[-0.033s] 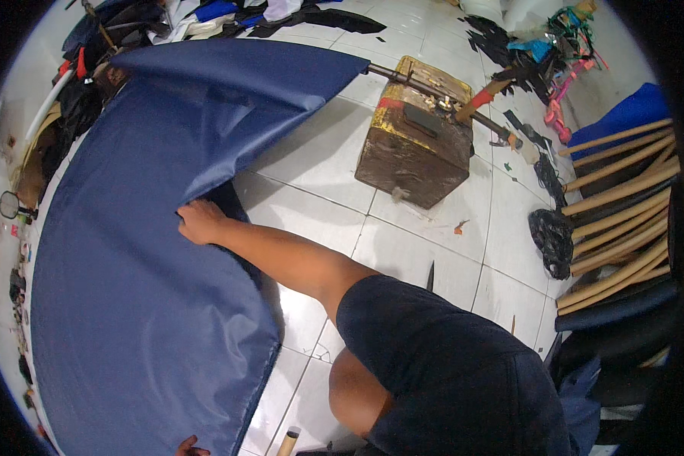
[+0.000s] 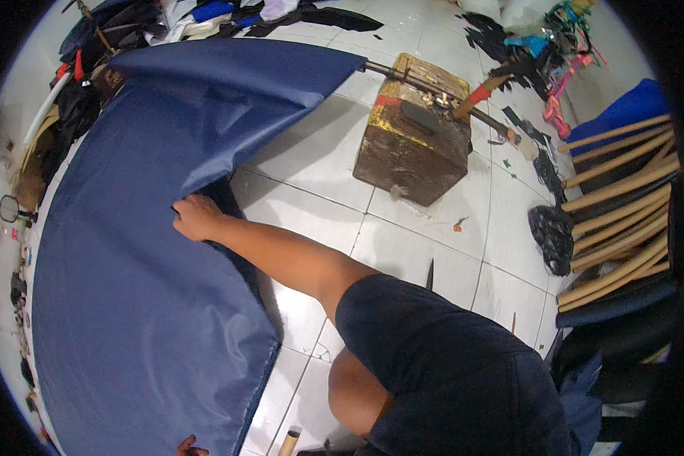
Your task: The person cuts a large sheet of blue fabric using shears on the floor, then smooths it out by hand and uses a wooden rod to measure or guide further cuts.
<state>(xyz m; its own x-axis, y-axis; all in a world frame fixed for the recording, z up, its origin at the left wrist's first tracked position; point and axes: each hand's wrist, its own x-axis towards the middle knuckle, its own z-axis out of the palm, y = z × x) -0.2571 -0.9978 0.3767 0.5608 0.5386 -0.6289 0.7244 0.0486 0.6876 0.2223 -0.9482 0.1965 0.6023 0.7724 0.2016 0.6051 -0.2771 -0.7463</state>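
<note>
A large sheet of navy blue fabric (image 2: 137,281) with a slight sheen spreads over the left half of the head view, its far part folded over. My right hand (image 2: 197,218) reaches in from the lower right, fingers closed on the inner edge of this fabric, where a darker underside shows beside the wrist. Of my left hand (image 2: 190,448) only a few fingers come into view at the bottom edge, over the fabric near its near end. The rest of that hand is cut off, so its grip cannot be made out.
Past the fabric stands a worn wooden block (image 2: 410,152) with a metal rod (image 2: 387,71) and a red-banded handle on top. Bundled cardboard tubes (image 2: 623,205) lie at the right, near a black plastic bag (image 2: 550,239). Scraps and cloth (image 2: 228,15) line the far side.
My right hand has shifted very slightly left with the fabric edge in it. Otherwise the scene looks the same.
</note>
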